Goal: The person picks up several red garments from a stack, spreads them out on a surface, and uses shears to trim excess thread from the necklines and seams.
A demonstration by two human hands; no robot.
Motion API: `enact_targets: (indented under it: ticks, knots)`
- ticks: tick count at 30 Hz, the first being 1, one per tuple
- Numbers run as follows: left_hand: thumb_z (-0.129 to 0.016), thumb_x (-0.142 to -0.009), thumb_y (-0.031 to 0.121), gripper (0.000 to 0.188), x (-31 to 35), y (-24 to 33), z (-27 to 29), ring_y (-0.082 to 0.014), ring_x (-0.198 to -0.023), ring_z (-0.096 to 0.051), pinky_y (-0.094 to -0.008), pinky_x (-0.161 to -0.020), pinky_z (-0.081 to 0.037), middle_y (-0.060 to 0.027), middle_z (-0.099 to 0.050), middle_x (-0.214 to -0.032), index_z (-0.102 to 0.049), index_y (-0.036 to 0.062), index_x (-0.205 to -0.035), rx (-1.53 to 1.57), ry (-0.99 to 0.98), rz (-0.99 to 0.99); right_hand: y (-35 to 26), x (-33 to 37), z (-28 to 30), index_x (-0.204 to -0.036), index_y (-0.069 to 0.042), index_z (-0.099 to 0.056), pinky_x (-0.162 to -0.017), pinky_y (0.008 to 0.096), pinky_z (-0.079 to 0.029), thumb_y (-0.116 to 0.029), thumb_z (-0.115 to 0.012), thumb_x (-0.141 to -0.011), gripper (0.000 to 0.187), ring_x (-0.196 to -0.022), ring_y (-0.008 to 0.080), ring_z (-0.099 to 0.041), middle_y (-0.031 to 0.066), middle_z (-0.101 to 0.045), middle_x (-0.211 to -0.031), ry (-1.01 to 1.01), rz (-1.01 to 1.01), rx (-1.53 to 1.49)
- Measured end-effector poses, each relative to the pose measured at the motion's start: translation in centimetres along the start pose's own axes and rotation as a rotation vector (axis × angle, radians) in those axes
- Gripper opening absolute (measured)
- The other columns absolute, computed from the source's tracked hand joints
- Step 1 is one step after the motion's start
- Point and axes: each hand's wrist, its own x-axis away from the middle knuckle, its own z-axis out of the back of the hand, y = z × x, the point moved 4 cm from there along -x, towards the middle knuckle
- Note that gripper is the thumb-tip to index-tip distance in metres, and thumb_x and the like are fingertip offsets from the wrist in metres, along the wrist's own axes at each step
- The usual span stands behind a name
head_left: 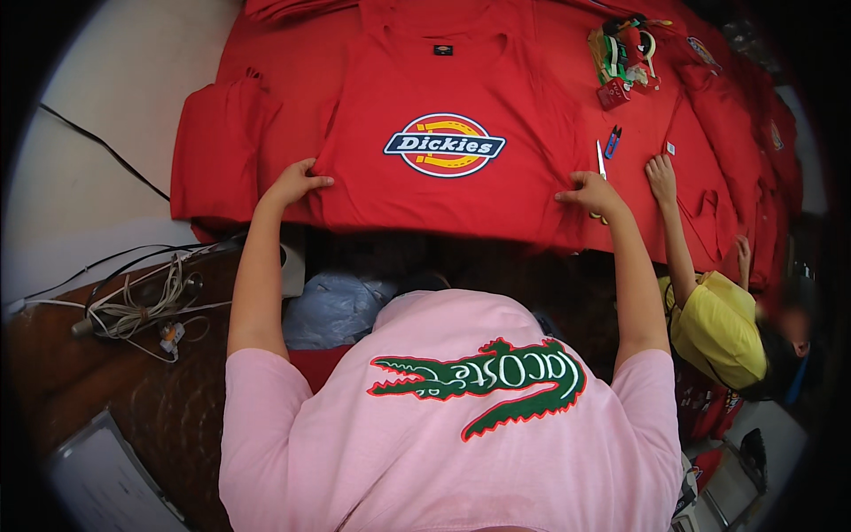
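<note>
A red T-shirt lies spread over the table, its neckline at the far side and an oval blue, white and yellow print on its chest. At its left edge my left hand is closed on the fabric, thumb on top. My right hand grips the right edge in the same way, with its fingertips partly hidden. Just beyond my right hand lies a pair of scissors, its blades pointing away and its handles partly behind my wrist. Blue thread snips rest beside them.
More red garments lie folded at the left and piled at the far right. A small basket of tools and tape stands at the back right. Someone in a yellow shirt reaches onto the table from the right. Tangled cables lie at lower left.
</note>
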Motion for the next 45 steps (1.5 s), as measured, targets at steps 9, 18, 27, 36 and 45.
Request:
enact_targets:
  ticks: [9, 18, 27, 36, 45]
  knots:
    - [-0.086, -0.082, 0.013, 0.072, 4.3, 1.1, 2.7, -0.0212, -0.111, -0.068, -0.0322, -0.101, -0.052, -0.01, -0.072, -0.12, -0.052, -0.0056, -0.143, 0.08, 0.141, 0.037, 2.5, 2.5, 2.2, -0.113, -0.004, -0.072, -0.074, 0.0247, -0.05, -0.01, -0.083, -0.084, 0.032, -0.082, 0.0064, -0.064, -0.0026, -0.073, -0.093, -0.122, 0.13, -0.562]
    - [-0.062, -0.1, -0.001, 0.041, 25.0, 14.8, 7.6, -0.0121, -0.106, -0.068, -0.0302, -0.094, -0.056, -0.0027, -0.068, -0.11, -0.053, 0.0087, -0.138, 0.63, 0.151, -0.659, -4.3, 23.6, 13.0, -0.156, 0.0, -0.034, -0.082, 0.0207, -0.05, -0.004, -0.071, -0.09, 0.076, -0.09, 0.0042, -0.062, 0.0032, -0.07, -0.113, 0.247, 0.667, -1.059]
    - [-0.064, -0.1, -0.001, 0.022, 11.7, 22.2, 8.4, -0.0113, -0.103, -0.067, -0.0246, -0.095, -0.053, -0.0016, -0.071, -0.111, -0.07, 0.005, -0.12, 0.706, 0.169, -0.539, -6.3, 11.9, 23.0, -0.14, -0.005, -0.06, -0.096, 0.0272, -0.055, -0.006, -0.062, -0.104, 0.036, -0.105, 0.0123, -0.068, 0.0043, -0.071, -0.119, 0.349, 0.616, -1.174]
    - [-0.057, -0.101, -0.003, 0.058, 16.2, 29.6, 9.0, -0.0121, -0.123, -0.063, -0.0275, -0.11, -0.047, -0.0083, -0.053, -0.156, -0.046, 0.0057, -0.157, 0.27, 0.265, -0.754, -16.6, 15.9, 23.7, -0.161, -0.006, -0.039, -0.106, 0.0258, -0.046, 0.0, -0.058, -0.102, 0.063, -0.107, 0.0048, -0.062, 0.0013, -0.069, -0.128, 0.44, 0.865, -0.79]
    - [-0.058, -0.107, 0.009, 0.036, 20.0, 29.3, 19.9, -0.0105, -0.102, -0.072, -0.0277, -0.093, -0.059, -0.0055, -0.076, -0.115, -0.061, 0.0035, -0.143, 0.747, 0.401, -1.005, -14.2, 12.6, 33.5, -0.127, 0.0, -0.069, -0.099, 0.0269, -0.053, -0.003, -0.055, -0.107, 0.024, -0.111, 0.0116, -0.067, 0.0057, -0.071, -0.121, 0.528, 0.945, -1.102]
